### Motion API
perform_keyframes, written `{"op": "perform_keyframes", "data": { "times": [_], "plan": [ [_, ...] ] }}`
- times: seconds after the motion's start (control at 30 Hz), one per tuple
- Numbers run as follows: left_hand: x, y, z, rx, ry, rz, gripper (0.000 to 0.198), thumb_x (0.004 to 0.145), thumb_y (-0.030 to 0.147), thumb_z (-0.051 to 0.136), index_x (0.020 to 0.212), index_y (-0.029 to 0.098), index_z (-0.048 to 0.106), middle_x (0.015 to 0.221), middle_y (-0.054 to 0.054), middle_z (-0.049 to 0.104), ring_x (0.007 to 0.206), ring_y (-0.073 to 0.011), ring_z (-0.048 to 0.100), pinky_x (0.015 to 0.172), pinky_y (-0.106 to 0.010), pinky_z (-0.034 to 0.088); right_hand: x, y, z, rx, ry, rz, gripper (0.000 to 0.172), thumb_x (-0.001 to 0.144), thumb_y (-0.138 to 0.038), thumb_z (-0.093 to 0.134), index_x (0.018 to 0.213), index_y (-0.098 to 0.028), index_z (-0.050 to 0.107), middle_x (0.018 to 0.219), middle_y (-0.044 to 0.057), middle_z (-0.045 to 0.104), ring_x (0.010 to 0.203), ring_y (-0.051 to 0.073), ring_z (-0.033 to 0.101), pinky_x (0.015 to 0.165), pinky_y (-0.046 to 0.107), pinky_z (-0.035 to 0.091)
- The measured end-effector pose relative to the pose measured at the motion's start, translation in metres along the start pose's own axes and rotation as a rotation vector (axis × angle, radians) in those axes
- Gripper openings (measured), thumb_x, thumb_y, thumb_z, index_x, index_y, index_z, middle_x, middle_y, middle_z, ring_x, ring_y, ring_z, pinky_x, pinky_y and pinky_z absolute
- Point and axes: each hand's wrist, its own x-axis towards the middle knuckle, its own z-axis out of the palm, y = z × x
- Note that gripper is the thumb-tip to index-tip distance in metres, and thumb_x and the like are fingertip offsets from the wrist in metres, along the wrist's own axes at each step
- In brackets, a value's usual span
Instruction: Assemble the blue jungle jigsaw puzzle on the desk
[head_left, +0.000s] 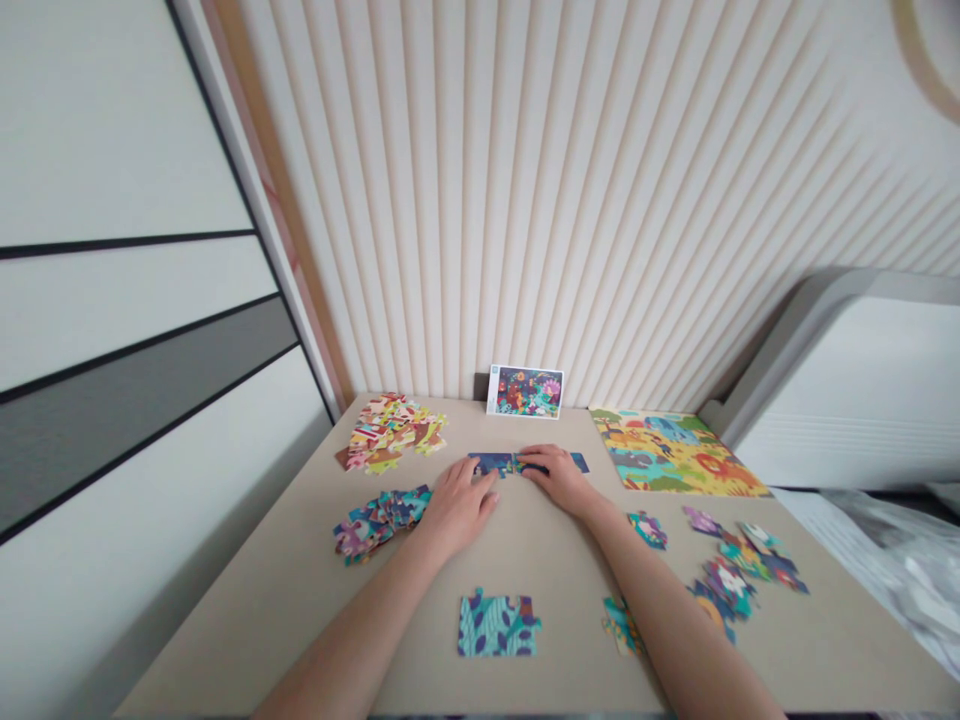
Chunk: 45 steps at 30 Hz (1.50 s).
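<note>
Near the back middle of the table lies a short row of dark blue puzzle pieces [491, 462], flat on the surface. My left hand [459, 498] rests at its left part, fingers stretched out over the edge and thumb apart. At the seam, my right hand [556, 474] has its fingers bent round a puzzle piece [525, 464], partly hidden under them. Beside my left wrist is a heap of blue and purple pieces [379, 522]. A joined turquoise leaf-patterned block [497, 627] lies in front, between my forearms.
A picture card [525, 391] leans on the ribbed wall behind. Red and yellow pieces [391, 432] are heaped back left. A finished animal puzzle [675, 452] lies back right. Loose pieces [731, 580] are scattered right of my right forearm, and one [621, 627] is partly under it.
</note>
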Motion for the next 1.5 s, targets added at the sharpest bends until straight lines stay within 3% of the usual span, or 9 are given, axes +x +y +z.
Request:
{"op": "perform_keyframes", "data": {
  "times": [0.3, 0.5, 0.63, 1.07, 1.5],
  "plan": [
    [0.000, -0.001, 0.001, -0.018, 0.002, 0.008, 0.040, 0.100, 0.040, 0.051, 0.137, 0.029, 0.059, 0.136, -0.012, 0.052, 0.129, -0.0303, 0.049, 0.111, -0.049, 0.041, 0.001, -0.013, -0.008, -0.142, -0.062, -0.056, 0.030, 0.100, -0.033, 0.056, 0.125, -0.039, 0.072, 0.132, 0.005, 0.066, 0.122, 0.024, 0.058, 0.106, 0.042, 0.039],
    [0.001, 0.000, 0.000, -0.040, 0.006, 0.007, 0.040, 0.099, 0.039, 0.053, 0.137, 0.028, 0.060, 0.136, -0.013, 0.053, 0.130, -0.0311, 0.049, 0.111, -0.050, 0.040, 0.004, -0.033, -0.019, -0.261, -0.124, -0.018, 0.027, 0.100, -0.032, 0.056, 0.119, -0.035, 0.075, 0.126, 0.008, 0.068, 0.116, 0.024, 0.061, 0.108, 0.044, 0.033],
    [0.001, 0.000, -0.001, -0.040, 0.005, 0.007, 0.040, 0.099, 0.039, 0.053, 0.137, 0.029, 0.060, 0.135, -0.013, 0.053, 0.129, -0.0308, 0.049, 0.111, -0.050, 0.041, 0.002, -0.040, -0.018, -0.267, -0.110, -0.014, 0.028, 0.100, -0.027, 0.055, 0.121, -0.033, 0.073, 0.133, 0.007, 0.066, 0.122, 0.024, 0.060, 0.113, 0.046, 0.029],
    [-0.001, 0.000, -0.002, -0.008, 0.008, 0.016, 0.040, 0.100, 0.039, 0.051, 0.137, 0.027, 0.059, 0.136, -0.013, 0.053, 0.128, -0.0307, 0.050, 0.109, -0.049, 0.042, 0.000, -0.028, -0.011, -0.269, -0.135, -0.035, 0.036, 0.102, -0.022, 0.050, 0.132, -0.036, 0.064, 0.142, 0.006, 0.062, 0.130, 0.023, 0.057, 0.116, 0.051, 0.028],
    [-0.002, 0.002, -0.005, 0.015, -0.009, 0.006, 0.041, 0.100, 0.040, 0.051, 0.138, 0.026, 0.058, 0.139, -0.014, 0.051, 0.130, -0.0312, 0.049, 0.110, -0.048, 0.041, 0.001, -0.025, -0.017, -0.358, -0.173, -0.046, 0.039, 0.104, -0.026, 0.048, 0.138, -0.039, 0.061, 0.140, 0.009, 0.059, 0.124, 0.025, 0.057, 0.105, 0.043, 0.036]
  ]
}}
